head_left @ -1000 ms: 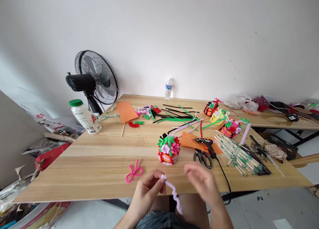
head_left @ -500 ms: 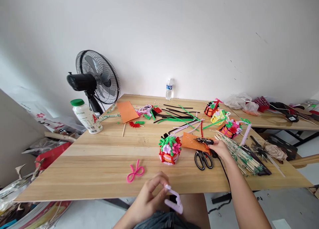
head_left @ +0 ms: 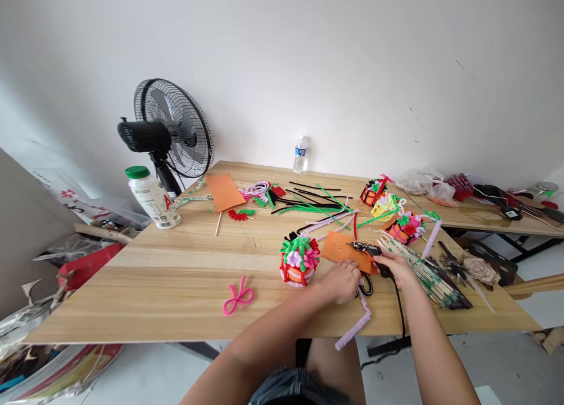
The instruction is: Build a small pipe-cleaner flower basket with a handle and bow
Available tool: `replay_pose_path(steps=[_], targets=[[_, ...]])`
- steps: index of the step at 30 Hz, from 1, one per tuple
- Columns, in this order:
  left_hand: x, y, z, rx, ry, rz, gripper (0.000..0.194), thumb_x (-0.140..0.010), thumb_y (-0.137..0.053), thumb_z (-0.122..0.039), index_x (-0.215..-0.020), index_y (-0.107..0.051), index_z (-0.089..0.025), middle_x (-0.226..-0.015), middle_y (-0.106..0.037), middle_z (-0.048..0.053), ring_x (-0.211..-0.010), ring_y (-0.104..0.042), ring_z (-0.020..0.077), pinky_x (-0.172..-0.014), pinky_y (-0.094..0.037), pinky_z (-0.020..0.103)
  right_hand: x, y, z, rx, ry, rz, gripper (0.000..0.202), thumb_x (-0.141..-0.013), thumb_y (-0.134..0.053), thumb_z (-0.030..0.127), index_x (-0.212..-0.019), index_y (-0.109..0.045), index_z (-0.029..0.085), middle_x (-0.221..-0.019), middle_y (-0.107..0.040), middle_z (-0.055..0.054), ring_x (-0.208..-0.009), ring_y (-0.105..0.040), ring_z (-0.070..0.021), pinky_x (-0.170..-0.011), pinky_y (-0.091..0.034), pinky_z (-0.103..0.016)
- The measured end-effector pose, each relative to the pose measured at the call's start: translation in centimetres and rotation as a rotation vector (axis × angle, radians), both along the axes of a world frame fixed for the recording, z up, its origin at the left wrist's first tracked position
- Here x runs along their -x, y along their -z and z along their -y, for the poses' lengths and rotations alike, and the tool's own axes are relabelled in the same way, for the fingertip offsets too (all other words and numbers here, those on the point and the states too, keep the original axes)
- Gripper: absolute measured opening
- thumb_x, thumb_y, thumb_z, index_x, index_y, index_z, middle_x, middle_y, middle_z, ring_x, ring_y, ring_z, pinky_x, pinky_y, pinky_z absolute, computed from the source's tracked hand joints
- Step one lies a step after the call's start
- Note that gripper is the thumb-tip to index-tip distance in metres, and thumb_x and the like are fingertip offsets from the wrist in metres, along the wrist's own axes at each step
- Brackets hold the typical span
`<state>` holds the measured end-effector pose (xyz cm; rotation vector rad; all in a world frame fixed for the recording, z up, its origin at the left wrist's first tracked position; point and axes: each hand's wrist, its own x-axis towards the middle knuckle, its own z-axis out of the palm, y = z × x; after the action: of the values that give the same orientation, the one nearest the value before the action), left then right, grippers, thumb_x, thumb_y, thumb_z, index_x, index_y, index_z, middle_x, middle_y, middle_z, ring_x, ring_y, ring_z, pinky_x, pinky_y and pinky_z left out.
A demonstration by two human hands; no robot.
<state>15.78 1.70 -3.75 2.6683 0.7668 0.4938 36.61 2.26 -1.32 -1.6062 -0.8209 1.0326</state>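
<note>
My left hand is at the near edge of an orange card, fingers closed on a lilac pipe cleaner whose coiled, bent length hangs toward the table's front edge. In my right hand is a black glue gun, its nozzle pointing left over the card. Black-handled scissors lie under and beside my left hand, mostly hidden. Just left of the card stands a small basket of pipe-cleaner flowers. A pink pipe-cleaner bow lies farther left.
Green-and-white wrapped sticks lie to the right of my right hand. Several finished flower baskets stand behind them. Loose pipe cleaners spread across the back. A white bottle and a fan are at left; the glue gun's cord trails down.
My left hand has moved forward and right from the table's front edge to the orange card, carrying the lilac pipe cleaner. My right hand keeps the glue gun over the card.
</note>
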Motion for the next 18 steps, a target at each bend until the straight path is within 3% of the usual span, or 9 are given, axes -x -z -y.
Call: replay_pose_path(steps=[6, 9, 14, 18], targets=[[0.2, 0.6, 0.2, -0.027, -0.014, 0.02, 0.034, -0.095, -0.041, -0.026, -0.115, -0.059, -0.007, -0.137, -0.052, 0.022, -0.132, -0.044, 0.0304, -0.11, -0.035, 0.047, -2.2, -3.4, 0.8, -0.127, 0.061, -0.146, 0.019, -0.057, -0.08, 0.019, -0.069, -0.065, 0.018, -0.059, -0.067, -0.002, -0.045, -0.058, -0.0118, -0.041, -0.052, -0.02], [0.2, 0.9, 0.4, -0.039, -0.024, 0.031, 0.034, -0.095, -0.039, -0.026, -0.116, -0.058, -0.007, -0.137, -0.051, 0.022, -0.135, -0.041, 0.0311, -0.111, -0.033, 0.05, -2.1, -5.2, 1.8, -0.154, 0.015, -0.208, 0.02, -0.064, -0.077, 0.029, -0.079, -0.067, 0.019, -0.069, -0.069, -0.004, -0.053, -0.062, -0.0136, -0.047, -0.056, -0.022], [0.5, 0.5, 1.0, -0.124, -0.026, 0.066, 0.031, -0.095, -0.04, -0.022, -0.114, -0.058, -0.007, -0.145, -0.043, 0.021, -0.141, -0.028, 0.0338, -0.114, -0.028, 0.05, 1.6, -7.4, 4.0, -0.22, -0.153, -0.24, 0.029, -0.071, -0.071, 0.038, -0.093, -0.065, 0.02, -0.093, -0.072, -0.012, -0.088, -0.071, -0.028, -0.068, -0.061, -0.037], [1.9, -1.5, 2.7, -0.163, -0.038, 0.115, 0.027, -0.093, -0.042, -0.023, -0.11, -0.057, -0.009, -0.139, -0.047, 0.022, -0.133, -0.04, 0.0335, -0.105, -0.039, 0.049, 5.6, -10.1, 5.4, -0.248, -0.295, -0.12, 0.036, -0.069, -0.075, 0.042, -0.097, -0.063, 0.023, -0.099, -0.072, -0.011, -0.098, -0.069, -0.0331, -0.072, -0.059, -0.042]])
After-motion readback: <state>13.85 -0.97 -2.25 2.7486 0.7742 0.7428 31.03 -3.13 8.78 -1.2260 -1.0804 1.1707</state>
